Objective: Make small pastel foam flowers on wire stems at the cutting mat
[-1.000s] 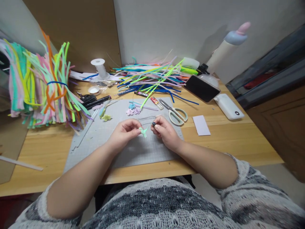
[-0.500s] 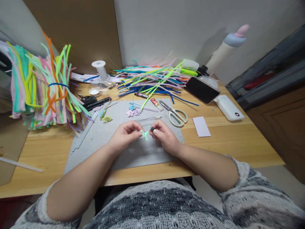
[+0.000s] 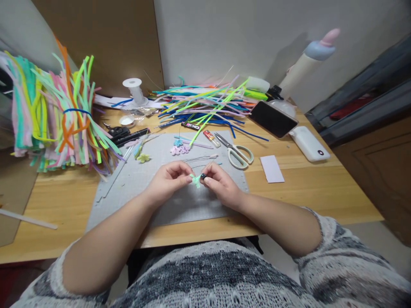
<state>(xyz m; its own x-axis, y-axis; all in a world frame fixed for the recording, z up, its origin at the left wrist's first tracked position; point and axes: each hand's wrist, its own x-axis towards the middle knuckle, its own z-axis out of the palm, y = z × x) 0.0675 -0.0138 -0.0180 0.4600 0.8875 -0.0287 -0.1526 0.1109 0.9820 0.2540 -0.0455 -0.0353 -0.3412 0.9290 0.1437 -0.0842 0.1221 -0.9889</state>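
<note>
My left hand pinches a small mint-green fuzzy piece from its left side, over the grey cutting mat. On the other side, my right hand has a small black item between thumb and fingers, close against the green piece. What exactly the black item is cannot be made out. Thin wire stems lie just beyond the hands. Farther up the mat are pink and blue fuzzy flowers and, to the left, a yellow-green flower.
Scissors lie right of the hands, with a white card, a phone and a white device beyond. Loose pipe cleaners spread along the back. A bundled heap and wire spool are at left.
The black item in my right hand has moved slightly left and down, nearer the green piece. My left hand still pinches the green piece. The view has shifted a little.
</note>
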